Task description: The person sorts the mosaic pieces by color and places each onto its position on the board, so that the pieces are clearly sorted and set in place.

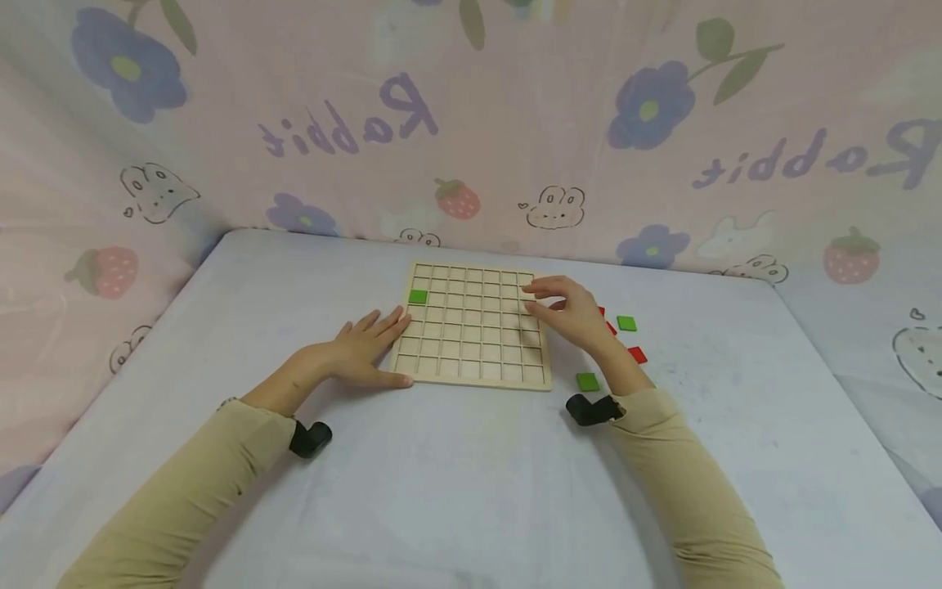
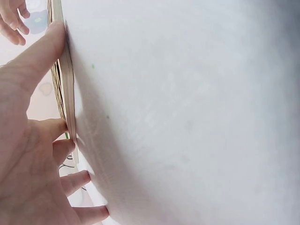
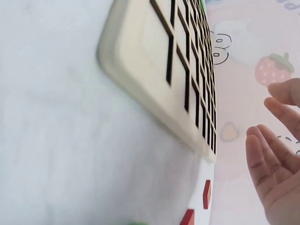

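A pale wooden grid board (image 1: 471,380) lies flat on the table, and one green square tile (image 1: 418,296) sits in a cell near its left edge. My left hand (image 1: 365,350) rests at the board's left side with fingers spread; its thumb touches the near left corner. In the left wrist view, the thumb (image 2: 40,58) and fingertips lie along the board's edge (image 2: 68,89). Above the board's right edge hovers my right hand (image 1: 570,315), thumb and fingers apart. The right wrist view shows this hand (image 3: 279,168) raised off the board (image 3: 140,84), holding nothing visible.
Right of the board lie loose tiles: a green tile (image 1: 626,323), another green tile (image 1: 587,382) and a red tile (image 1: 637,355). More red pieces (image 1: 611,328) are partly hidden behind the right hand. A patterned curtain (image 1: 500,147) hangs behind the white table (image 1: 456,483).
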`<state>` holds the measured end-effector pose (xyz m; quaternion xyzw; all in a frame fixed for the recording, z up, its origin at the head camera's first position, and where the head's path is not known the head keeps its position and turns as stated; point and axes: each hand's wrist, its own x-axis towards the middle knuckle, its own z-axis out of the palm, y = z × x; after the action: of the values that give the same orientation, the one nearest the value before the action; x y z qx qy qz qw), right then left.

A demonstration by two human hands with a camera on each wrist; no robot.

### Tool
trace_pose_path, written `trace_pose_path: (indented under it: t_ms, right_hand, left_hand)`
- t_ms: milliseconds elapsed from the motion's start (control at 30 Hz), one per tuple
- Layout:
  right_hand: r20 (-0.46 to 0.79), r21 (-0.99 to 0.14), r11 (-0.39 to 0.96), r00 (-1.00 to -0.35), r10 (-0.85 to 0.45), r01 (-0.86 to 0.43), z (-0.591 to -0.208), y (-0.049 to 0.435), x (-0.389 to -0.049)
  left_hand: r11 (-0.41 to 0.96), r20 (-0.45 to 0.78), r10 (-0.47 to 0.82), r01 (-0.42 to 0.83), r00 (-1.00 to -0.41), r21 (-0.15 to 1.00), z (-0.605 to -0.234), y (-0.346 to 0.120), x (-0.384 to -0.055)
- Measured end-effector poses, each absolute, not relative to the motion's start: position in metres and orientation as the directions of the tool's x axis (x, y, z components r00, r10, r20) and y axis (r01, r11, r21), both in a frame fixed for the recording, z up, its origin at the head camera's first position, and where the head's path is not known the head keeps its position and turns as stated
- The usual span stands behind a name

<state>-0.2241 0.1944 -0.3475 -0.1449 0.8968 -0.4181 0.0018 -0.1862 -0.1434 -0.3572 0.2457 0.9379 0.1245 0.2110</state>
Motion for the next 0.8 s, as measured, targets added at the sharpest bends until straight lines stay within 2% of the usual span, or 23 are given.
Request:
trace_pose_path:
  t_ms: [800]
  right_hand:
    - [0.091, -0.712, 0.649, -0.952, -0.294, -0.268, -0.349, 0.235, -0.213]
  left_hand:
    - [0.847, -0.338, 0.518, 0.413, -0.786, 0.335, -0.355, -0.143, -0.186]
